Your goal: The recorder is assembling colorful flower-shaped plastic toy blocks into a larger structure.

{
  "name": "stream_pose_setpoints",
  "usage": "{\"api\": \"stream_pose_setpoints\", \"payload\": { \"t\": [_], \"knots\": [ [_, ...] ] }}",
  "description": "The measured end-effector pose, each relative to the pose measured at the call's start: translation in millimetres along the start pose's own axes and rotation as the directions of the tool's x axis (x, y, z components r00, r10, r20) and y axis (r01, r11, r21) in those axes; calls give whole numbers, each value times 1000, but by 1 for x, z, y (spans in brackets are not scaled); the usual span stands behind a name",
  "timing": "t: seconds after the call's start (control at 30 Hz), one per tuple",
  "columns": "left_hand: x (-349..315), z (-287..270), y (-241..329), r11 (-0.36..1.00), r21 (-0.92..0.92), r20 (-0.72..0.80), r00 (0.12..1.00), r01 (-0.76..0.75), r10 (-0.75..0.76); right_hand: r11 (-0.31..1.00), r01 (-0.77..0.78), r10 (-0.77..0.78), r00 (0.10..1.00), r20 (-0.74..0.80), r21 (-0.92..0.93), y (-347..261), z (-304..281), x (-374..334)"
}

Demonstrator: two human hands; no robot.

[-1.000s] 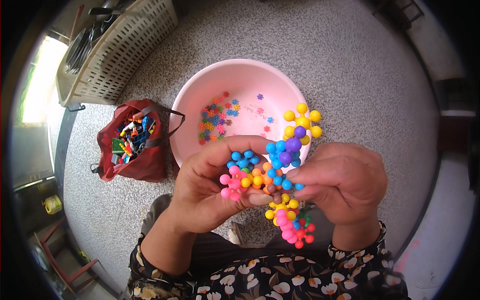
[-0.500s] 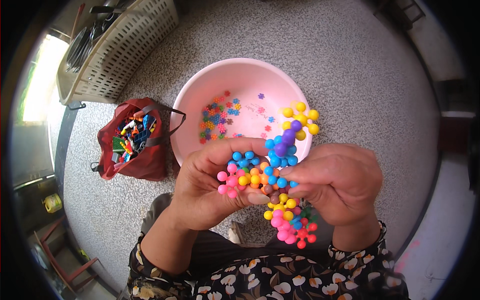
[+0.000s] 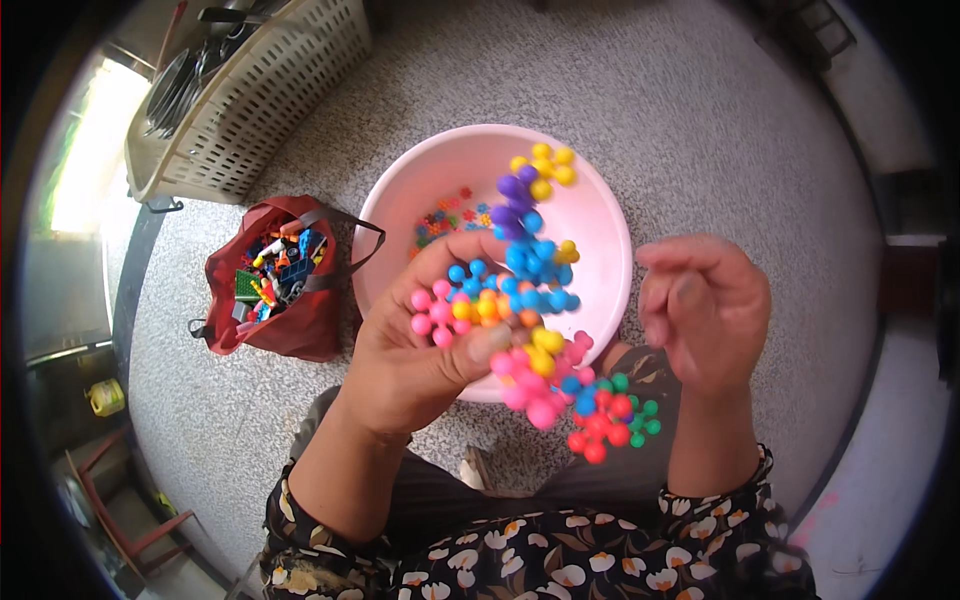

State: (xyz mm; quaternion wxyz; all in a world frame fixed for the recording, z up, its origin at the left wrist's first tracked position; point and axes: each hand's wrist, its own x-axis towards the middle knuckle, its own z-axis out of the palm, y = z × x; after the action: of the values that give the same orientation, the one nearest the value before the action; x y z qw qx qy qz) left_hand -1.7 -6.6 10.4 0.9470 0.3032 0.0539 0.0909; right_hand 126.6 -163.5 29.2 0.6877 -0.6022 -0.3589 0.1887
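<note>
My left hand (image 3: 425, 345) grips a chain of knobbly plastic pieces (image 3: 530, 300) in yellow, purple, blue, orange, pink, red and green, held over a pink basin (image 3: 590, 215). The chain runs from yellow knobs at the top down to red and green ones near my lap. My right hand (image 3: 705, 310) hovers just right of the chain, fingers loosely curled, holding nothing. A few small coloured pieces (image 3: 445, 218) lie inside the basin.
A red bag (image 3: 285, 330) full of mixed toy pieces sits on the speckled floor left of the basin. A beige slatted crate (image 3: 255, 100) with utensils stands at the upper left. A yellow object (image 3: 105, 397) lies at the far left edge.
My right hand has let go of the chain and pulled away to the right. The left hand alone now holds the chain, which hangs more spread out.
</note>
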Motion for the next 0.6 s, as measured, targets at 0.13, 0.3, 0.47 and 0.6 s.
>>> {"api": "stream_pose_setpoints", "payload": {
  "t": [0.13, 0.3, 0.47, 0.6],
  "knots": [
    [-3, -14, 10, 987, -159, -20, 1000, -11, 7, 927, -367, 375, 913, -159, 78, 21, -10, 11],
    [-9, -30, 18, 981, -189, -211, 977, -44, 3, 801, -577, 577, 815, -51, -161, 86, 5, 1],
    [-10, -31, 43, 953, -262, -92, 987, -154, 134, 618, -733, 779, 619, 98, -285, 224, -6, -63],
    [-24, -55, 57, 921, -179, -101, 937, -347, 334, 411, -348, 804, 575, 154, -843, 313, -4, -126]
  ]
}}
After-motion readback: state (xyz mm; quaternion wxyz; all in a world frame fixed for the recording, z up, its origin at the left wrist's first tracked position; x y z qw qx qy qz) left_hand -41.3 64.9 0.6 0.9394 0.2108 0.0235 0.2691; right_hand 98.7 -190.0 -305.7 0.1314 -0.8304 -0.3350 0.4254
